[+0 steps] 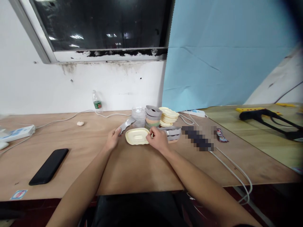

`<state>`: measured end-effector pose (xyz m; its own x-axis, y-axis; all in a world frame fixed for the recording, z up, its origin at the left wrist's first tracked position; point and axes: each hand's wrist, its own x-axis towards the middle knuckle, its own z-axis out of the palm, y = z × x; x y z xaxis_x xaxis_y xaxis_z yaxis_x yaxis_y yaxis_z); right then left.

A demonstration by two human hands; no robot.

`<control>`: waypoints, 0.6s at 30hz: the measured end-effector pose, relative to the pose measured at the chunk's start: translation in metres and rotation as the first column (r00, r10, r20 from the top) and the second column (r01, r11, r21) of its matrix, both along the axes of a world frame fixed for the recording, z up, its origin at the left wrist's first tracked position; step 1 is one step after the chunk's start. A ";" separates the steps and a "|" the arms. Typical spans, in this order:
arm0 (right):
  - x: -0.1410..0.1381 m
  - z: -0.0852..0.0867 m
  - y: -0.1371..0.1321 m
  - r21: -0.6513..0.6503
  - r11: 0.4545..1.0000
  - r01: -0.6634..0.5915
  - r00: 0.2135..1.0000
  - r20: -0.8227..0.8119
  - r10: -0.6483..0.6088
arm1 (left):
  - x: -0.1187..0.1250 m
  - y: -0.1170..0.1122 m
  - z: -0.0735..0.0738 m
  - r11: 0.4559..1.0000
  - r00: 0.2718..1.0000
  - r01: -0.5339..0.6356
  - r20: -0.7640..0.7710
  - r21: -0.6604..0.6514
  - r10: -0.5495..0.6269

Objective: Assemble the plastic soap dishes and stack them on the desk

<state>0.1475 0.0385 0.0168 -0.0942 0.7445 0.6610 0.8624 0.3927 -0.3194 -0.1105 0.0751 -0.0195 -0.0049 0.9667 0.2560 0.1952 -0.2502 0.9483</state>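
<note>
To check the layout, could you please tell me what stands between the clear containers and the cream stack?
In the head view, a grey, peach and green stack stands between the clear containers and the cream stack.

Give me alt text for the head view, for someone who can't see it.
A person's left hand holds a curved grey piece while the right hand grips the right edge of a shallow cream tray, at a wooden table. Just beyond stand a clear stack, a mixed-colour stack and a cream stack; a black phone lies at left.
</note>
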 end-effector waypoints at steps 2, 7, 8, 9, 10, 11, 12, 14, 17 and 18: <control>0.000 0.001 0.000 -0.036 0.999 0.011 0.998 -0.054 -0.013 | -0.008 0.002 0.001 0.998 0.998 -0.041 0.058 0.058 0.037; 0.004 0.002 0.001 -0.035 0.999 0.026 0.980 -0.194 -0.033 | -0.020 0.000 0.005 0.992 0.987 -0.043 0.157 0.119 0.024; 0.004 0.001 0.001 -0.020 1.000 0.018 0.978 -0.208 -0.021 | -0.020 -0.002 0.006 0.993 0.992 -0.009 0.124 0.119 -0.006; 0.005 0.001 0.001 -0.006 1.000 0.000 0.977 -0.212 -0.001 | -0.020 -0.004 0.007 0.992 0.996 0.037 0.071 0.117 -0.046; 0.005 0.001 0.001 0.005 1.000 -0.025 0.978 -0.206 0.026 | -0.019 -0.007 0.009 0.990 0.996 0.089 0.003 0.108 -0.090; 0.005 0.001 0.001 0.011 0.998 -0.056 0.980 -0.188 0.057 | -0.017 -0.010 0.010 0.985 0.988 0.146 -0.070 0.088 -0.140; 0.005 0.001 0.001 0.010 0.996 -0.091 0.983 -0.161 0.091 | -0.016 -0.014 0.013 0.978 0.971 0.203 -0.141 0.056 -0.193; 0.004 0.003 -0.001 -0.005 0.988 -0.151 0.984 -0.091 0.150 | -0.011 -0.021 0.017 0.952 0.922 0.303 -0.241 -0.034 -0.302; 0.002 0.008 -0.004 -0.044 0.981 -0.189 0.982 -0.001 0.189 | -0.008 -0.026 0.024 0.903 0.855 0.404 -0.291 -0.146 -0.429; 0.002 0.010 -0.005 -0.059 0.980 -0.189 0.981 0.029 0.191 | -0.008 -0.027 0.025 0.890 0.841 0.423 -0.294 -0.168 -0.455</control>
